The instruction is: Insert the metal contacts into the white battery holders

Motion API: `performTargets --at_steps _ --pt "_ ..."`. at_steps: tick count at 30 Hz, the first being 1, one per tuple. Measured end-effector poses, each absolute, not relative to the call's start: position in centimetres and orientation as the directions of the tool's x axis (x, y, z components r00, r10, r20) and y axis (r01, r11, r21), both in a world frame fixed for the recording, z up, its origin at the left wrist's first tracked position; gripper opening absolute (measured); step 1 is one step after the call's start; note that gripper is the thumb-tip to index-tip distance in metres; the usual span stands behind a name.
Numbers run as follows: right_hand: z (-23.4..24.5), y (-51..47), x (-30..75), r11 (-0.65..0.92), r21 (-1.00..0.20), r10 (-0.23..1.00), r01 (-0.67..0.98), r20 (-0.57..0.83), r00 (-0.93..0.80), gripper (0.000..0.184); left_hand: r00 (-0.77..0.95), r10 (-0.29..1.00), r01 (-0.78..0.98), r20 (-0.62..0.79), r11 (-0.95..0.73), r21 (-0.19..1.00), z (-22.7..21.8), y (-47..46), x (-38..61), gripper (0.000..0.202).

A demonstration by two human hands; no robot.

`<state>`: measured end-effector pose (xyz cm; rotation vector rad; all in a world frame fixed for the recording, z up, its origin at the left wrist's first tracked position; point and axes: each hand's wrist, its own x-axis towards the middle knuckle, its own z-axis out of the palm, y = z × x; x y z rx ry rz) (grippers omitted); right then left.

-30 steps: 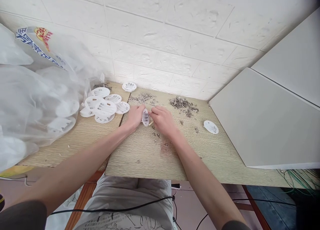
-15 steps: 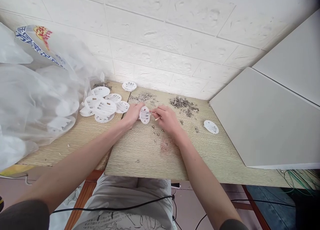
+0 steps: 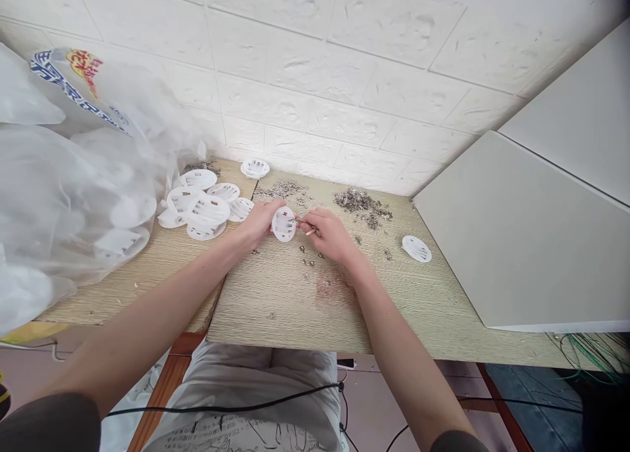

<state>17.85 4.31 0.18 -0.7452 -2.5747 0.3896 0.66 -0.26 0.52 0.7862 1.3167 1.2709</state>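
Note:
A round white plastic disc [image 3: 284, 224] with rows of slots stands tilted up off the table, its left edge held by my left hand [image 3: 263, 222]. My right hand [image 3: 325, 232] is closed in a pinch at the disc's right side, around a thin tool with a pale handle [image 3: 311, 232] whose dark tip reaches the disc's slots. I cannot make out the tool's exact kind. Several small metal pieces [image 3: 311, 263] lie on the wood just below my hands. Behind them are a heap of small metal parts [image 3: 361, 203] and a thinner scatter of metal bits [image 3: 283, 189].
White slotted discs [image 3: 207, 210] are piled at the left, beside a large clear plastic bag [image 3: 73, 196]. Single discs lie near the wall [image 3: 254, 168] and at the right [image 3: 416, 248]. A grey-white panel [image 3: 531, 242] leans at the right, with green wires [image 3: 590, 357] below it.
The disc and my left hand have shifted slightly left and up. My right hand stays at the disc's right edge, with the tool tip moved slightly. A small metal piece now shows by my left wrist.

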Motion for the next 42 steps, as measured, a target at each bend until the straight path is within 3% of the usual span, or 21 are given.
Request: performTargets --at_steps 17,33,42 --pt "0.8 3.7 18.2 0.823 -0.272 0.560 0.499 0.235 -0.795 0.039 -0.232 0.945 -0.186 -0.232 0.191 0.964 0.2 -0.2 0.9 0.026" --pt "0.3 3.3 17.0 0.843 -0.074 0.535 0.533 0.208 -0.819 0.032 -0.357 0.922 -0.089 -0.146 0.122 0.989 0.0 -0.6 2.0 0.029" --pt "0.2 3.3 17.0 0.830 -0.114 0.557 0.546 0.205 -0.805 0.030 -0.345 0.923 -0.070 -0.170 0.155 0.985 0.5 -0.7 2.1 0.030"
